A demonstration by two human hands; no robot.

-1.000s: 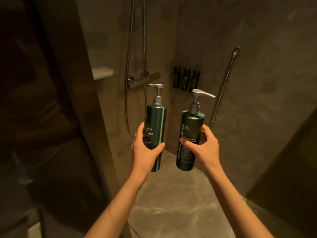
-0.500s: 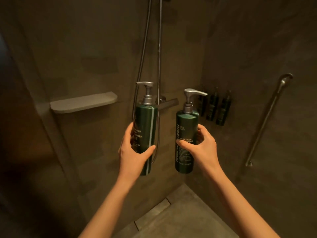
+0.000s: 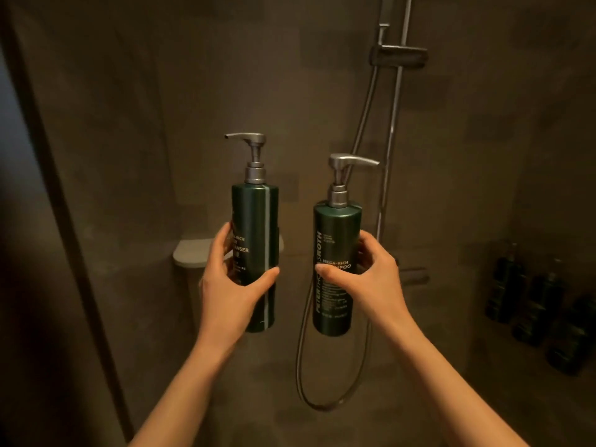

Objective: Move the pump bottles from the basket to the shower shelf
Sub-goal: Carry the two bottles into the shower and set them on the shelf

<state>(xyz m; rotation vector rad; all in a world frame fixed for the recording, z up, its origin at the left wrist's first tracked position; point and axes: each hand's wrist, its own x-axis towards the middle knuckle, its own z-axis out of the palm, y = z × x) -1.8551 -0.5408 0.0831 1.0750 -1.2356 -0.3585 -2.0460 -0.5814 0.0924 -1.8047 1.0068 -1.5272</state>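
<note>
My left hand [image 3: 230, 285] grips a dark green cleanser pump bottle [image 3: 256, 214] with a silver pump, held upright. My right hand [image 3: 371, 282] grips a second dark green pump bottle [image 3: 337, 233], labelled shampoo, also upright and slightly lower. Both bottles are in the air in front of the shower wall. The pale grey shower shelf [image 3: 190, 253] juts from the wall directly behind the left bottle and hand, mostly hidden by them. The basket is out of view.
A shower rail with a slider bracket [image 3: 398, 56] and a looping metal hose [image 3: 325, 404] hang on the wall right of the bottles. Three small dark bottles [image 3: 535, 312] are mounted on the right wall. A dark door frame [image 3: 48, 188] runs down the left.
The view has swung left and closer to the wall. The shelf now lies right behind the left bottle, and both bottles sit higher and nearer to it. Both grips are unchanged.
</note>
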